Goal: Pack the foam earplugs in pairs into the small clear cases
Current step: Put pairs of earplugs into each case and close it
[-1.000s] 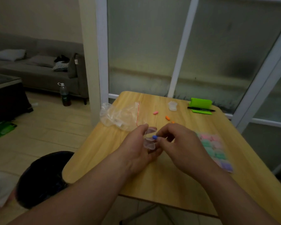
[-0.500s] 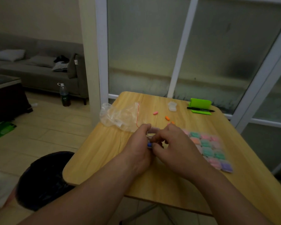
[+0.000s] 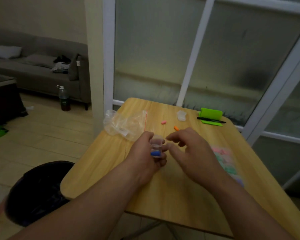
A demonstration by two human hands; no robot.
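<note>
Left grip (image 3: 144, 158) pinches clear case (image 3: 156, 144); right grip (image 3: 192, 153) seemingly empty.

Filled cases (image 3: 225, 161) blurred, partly behind right hand (image 3: 191, 153).

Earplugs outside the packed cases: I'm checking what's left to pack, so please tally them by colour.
Pink earplug: 1
Orange earplug: 1
Blue earplug, inside the clear case held by the left hand: 1
Total: 3 in view
</note>
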